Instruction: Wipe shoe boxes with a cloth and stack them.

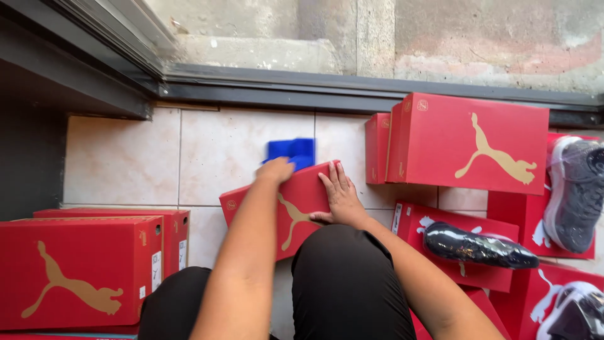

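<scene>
So: tiled floor (207,151) runs up to a dark metal sill (352,88) with a rough concrete wall (440,31) behind it. Biggest item is the red shoebox (472,141) standing at upper right, with a narrower red box (376,148) tight against its left side. Stack of red boxes (75,271) at lower left. More red boxes lie flat at right; one carries a glossy black shoe (478,247), another a grey knit shoe (576,192) in clear wrap, and a third wrapped shoe (576,315) shows at bottom right.

Centre: tilted red box (296,211) lies on the floor just past the person's knees (343,277), which are in black trousers. Right hand (340,192) rests flat on the lid, fingers spread, grip released. Left hand (275,170) sits at the box's upper edge, touching a blue cloth (292,152); fingers are curled over it, but whether the grip is truly clenched on the cloth I cannot tell. Cloth lies partly on the floor, partly behind the box's top corner.
</scene>
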